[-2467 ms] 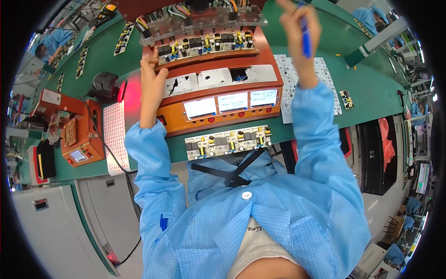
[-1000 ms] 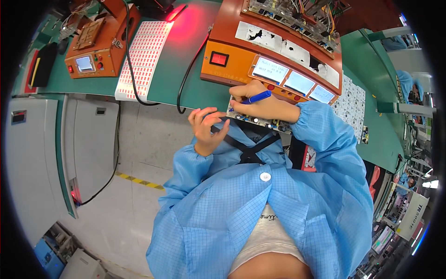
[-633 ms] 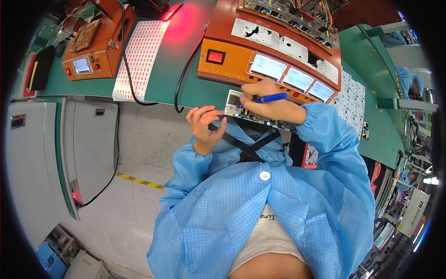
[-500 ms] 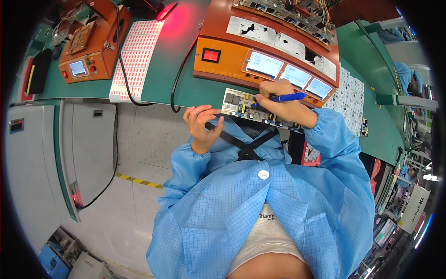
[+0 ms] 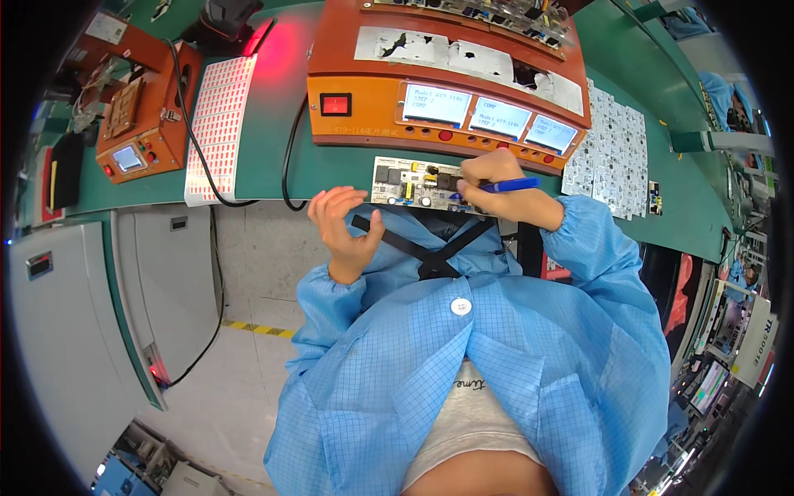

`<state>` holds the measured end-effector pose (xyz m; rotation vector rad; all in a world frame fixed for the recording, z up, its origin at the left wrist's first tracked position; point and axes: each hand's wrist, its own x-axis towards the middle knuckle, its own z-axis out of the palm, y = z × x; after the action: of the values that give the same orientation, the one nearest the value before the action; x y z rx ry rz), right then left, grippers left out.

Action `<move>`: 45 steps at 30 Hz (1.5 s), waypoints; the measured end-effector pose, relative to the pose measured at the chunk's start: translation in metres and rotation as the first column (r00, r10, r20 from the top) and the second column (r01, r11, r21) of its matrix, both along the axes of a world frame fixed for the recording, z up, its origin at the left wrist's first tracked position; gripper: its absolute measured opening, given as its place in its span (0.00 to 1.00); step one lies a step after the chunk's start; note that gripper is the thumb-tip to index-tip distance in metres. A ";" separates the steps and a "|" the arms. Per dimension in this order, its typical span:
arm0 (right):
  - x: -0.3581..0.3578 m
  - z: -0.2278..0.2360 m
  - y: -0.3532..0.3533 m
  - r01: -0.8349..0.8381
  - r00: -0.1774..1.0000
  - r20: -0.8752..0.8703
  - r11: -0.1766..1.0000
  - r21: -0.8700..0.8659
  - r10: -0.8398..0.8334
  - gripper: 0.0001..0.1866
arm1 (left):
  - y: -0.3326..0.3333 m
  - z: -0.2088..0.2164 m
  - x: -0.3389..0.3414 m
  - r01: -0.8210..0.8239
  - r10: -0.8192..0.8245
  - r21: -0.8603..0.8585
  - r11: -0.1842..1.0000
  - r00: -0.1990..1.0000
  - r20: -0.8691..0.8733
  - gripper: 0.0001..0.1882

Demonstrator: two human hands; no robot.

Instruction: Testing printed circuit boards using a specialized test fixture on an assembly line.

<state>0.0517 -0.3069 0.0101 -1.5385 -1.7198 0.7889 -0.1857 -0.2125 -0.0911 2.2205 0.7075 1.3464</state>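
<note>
A long circuit board (image 5: pixel 399 175) crowded with black, yellow and silver parts lies along the front edge of the green table (image 5: pixel 273 169). Over its right part, my right hand (image 5: pixel 504 192) is closed round a blue pen (image 5: pixel 514 185). The pen's tip points down at the board, and this hand hides the board's right end. My left hand (image 5: pixel 346 231) hovers just off the board's left end, fingers spread and thumb apart, holding nothing. Whether its fingertips touch the board I cannot tell.
Behind the board stands an orange test box (image 5: pixel 364 124) with a red switch and lit screens. A smaller orange device (image 5: pixel 145 157) and a sheet of red labels (image 5: pixel 219 124) are to the left. Stacked white board panels (image 5: pixel 608 157) lie right; a black cable (image 5: pixel 289 161) hangs over the edge.
The whole view has shifted. Along the board, the pen in my right hand has moved toward the right end. The board looks more level now. My left hand stays open beside its left end.
</note>
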 end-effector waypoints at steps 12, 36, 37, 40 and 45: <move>0.024 -0.004 -0.049 0.104 0.995 0.008 0.994 -0.019 -0.104 0.16 | 0.038 0.055 0.010 0.354 -0.348 -0.073 0.933 0.826 -0.443 0.32; 0.048 -0.070 -0.147 0.658 0.699 -0.273 0.445 0.607 -0.661 0.11 | 0.054 0.076 -0.059 -0.304 0.326 0.236 0.923 0.943 -0.060 0.26; 0.042 -0.064 -0.145 0.658 0.695 -0.252 0.455 0.600 -0.673 0.11 | 0.057 0.075 -0.055 -0.320 0.342 0.259 0.911 0.939 -0.043 0.26; 0.042 -0.071 -0.146 0.615 0.713 -0.177 0.484 0.622 -0.678 0.11 | 0.081 0.063 -0.050 -0.450 0.457 -0.090 0.889 0.885 0.086 0.27; 0.044 -0.077 -0.144 0.620 0.695 -0.195 0.439 0.650 -0.692 0.11 | 0.107 0.052 -0.042 -0.544 0.541 -0.024 0.839 0.838 -0.066 0.25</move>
<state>0.0959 -0.4514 -0.0672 -1.5107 -1.0659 -0.3366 -0.2273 -0.1052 -0.0391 2.1087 1.4604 1.4977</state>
